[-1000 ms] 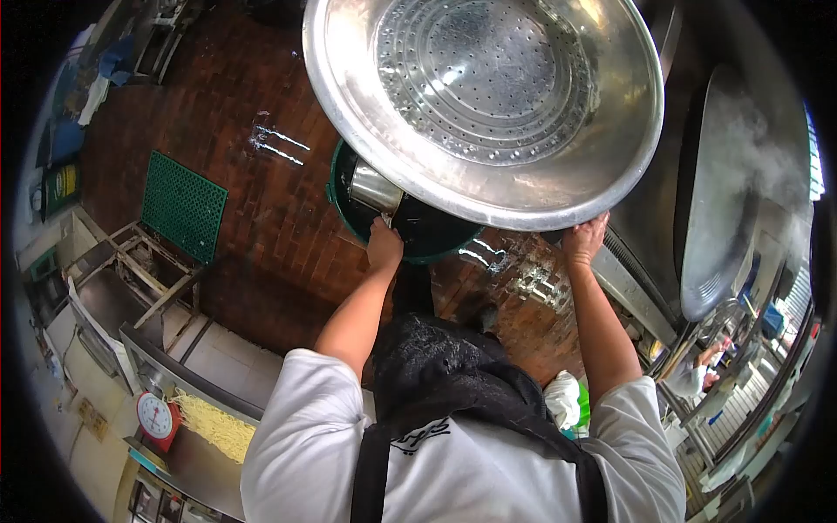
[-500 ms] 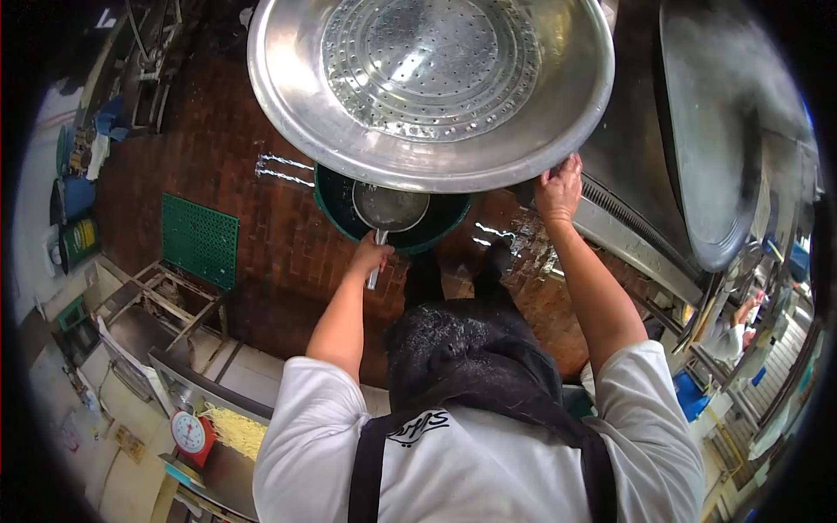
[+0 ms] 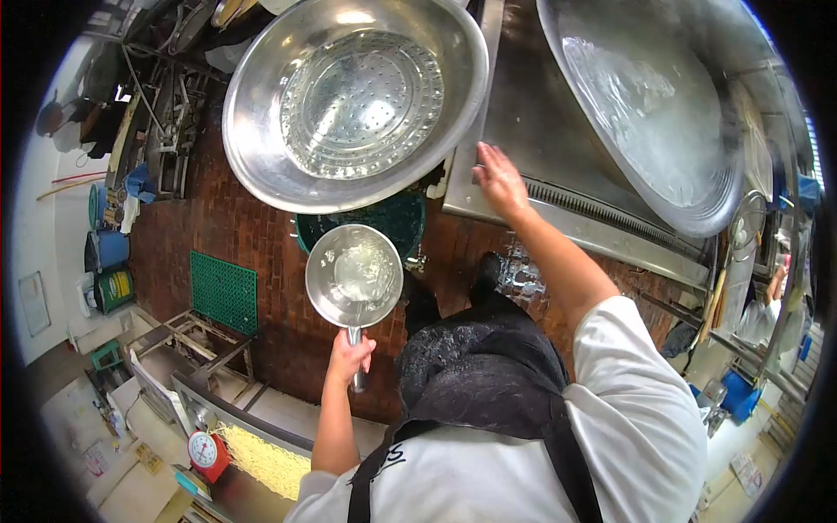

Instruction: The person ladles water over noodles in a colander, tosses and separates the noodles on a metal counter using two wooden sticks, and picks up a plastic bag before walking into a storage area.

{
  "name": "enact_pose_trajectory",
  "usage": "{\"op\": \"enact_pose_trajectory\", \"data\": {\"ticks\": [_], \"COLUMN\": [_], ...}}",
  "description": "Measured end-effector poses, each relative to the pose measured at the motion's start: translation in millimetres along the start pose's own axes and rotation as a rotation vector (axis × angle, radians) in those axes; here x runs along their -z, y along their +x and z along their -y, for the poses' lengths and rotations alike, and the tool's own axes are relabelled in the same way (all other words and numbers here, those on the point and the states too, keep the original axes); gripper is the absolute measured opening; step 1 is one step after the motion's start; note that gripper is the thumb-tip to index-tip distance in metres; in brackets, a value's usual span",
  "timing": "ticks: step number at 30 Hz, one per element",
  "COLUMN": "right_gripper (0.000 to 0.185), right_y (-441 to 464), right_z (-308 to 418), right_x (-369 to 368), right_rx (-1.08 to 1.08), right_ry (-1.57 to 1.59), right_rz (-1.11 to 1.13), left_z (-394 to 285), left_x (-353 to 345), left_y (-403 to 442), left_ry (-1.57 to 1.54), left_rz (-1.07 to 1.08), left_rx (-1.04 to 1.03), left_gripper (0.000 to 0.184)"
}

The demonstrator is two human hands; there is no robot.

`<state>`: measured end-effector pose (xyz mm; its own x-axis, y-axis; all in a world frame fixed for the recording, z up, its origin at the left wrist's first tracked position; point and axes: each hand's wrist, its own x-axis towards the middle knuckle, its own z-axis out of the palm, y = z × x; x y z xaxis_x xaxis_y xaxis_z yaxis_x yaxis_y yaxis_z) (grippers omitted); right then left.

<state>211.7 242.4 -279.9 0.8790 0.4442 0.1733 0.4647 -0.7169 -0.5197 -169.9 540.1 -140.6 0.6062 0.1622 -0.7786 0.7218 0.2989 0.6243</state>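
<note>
Silvery metal, the dipper (image 3: 354,281) holding liquid is now raised above the green tub (image 3: 406,218), ahead of the left fingers (image 3: 360,346) clamped on its handle; the right fingers (image 3: 494,164), nearly together, have left the perforated basin (image 3: 261,131) unsteadied.

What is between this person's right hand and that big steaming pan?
In the head view, only flat metal stovetop shows between the right hand and the steaming pan; nothing seems to rest there.

Red-brown brick floor (image 3: 288,296), green perforated mat (image 3: 224,292), black apron (image 3: 479,370).
</note>
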Motion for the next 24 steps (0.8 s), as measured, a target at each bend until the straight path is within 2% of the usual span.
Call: {"op": "enact_pose_trajectory", "data": {"ticks": [1,3,6,9,10,12,14,15,16,17,19,21,24], "right_gripper": [0.053,0.051,0.051,0.056,0.056,0.055,0.052,0.047,0.049,0.062,0.078,0.087,0.08], "right_y": [-2.9,0.0,35.3,64.5,60.8,44.9,24.1,15.5,-1.5,-14.8,-36.7,-44.3,-41.2], "right_z": [-24.9,-83.8,-131.9,-144.9,-147.1,-137.5,-88.5,-61.5,-30.2,-11.6,35.6,51.8,45.8], "right_x": [9.4,21.4,22.8,10.0,-4.4,-33.9,0.2,14.2,34.6,34.7,37.3,29.1,25.3], "right_rx": [-0.135,-0.174,-0.137,-0.104,0.01,0.235,0.268,0.116,0.022,-0.038,-0.03,0.0,0.015], "right_ry": [0.024,-0.083,-0.157,-0.174,-0.131,-0.044,0.227,0.224,0.23,0.257,-0.045,-0.203,-0.153], "right_rz": [0.01,-0.033,-0.099,-0.012,0.022,0.089,0.479,0.579,0.441,0.318,0.23,0.256,0.253], "left_z": [-7.5,-22.1,-47.9,-71.3,-77.8,-98.6,-107.4,-113.4,-119.2,-124.4,-138.5,-149.2,-155.9], "left_x": [-15.4,-46.6,-90.9,-125.6,-134.1,-153.4,-164.2,-170.6,-175.7,-179.5,-185.0,-192.6,-196.5], "left_y": [-11.8,-34.5,-51.8,-55.1,-53.8,-54.7,-46.1,-40.4,-34.9,-31.1,-22.6,-17.4,-10.9], "left_ry": [-0.009,-0.021,-0.024,-0.039,-0.034,-0.031,-0.021,-0.026,-0.03,-0.031,-0.011,0.016,0.044], "left_rz": [-0.001,-0.025,-0.036,-0.02,-0.017,-0.019,0.011,0.025,0.028,0.03,0.025,0.006,0.001], "left_rx": [-0.016,-0.037,-0.108,-0.173,-0.185,-0.21,-0.231,-0.251,-0.265,-0.275,-0.298,-0.317,-0.337], "left_gripper": [0.029,0.029,0.028,0.027,0.027,0.026,0.027,0.027,0.027,0.027,0.027,0.027,0.029]}}
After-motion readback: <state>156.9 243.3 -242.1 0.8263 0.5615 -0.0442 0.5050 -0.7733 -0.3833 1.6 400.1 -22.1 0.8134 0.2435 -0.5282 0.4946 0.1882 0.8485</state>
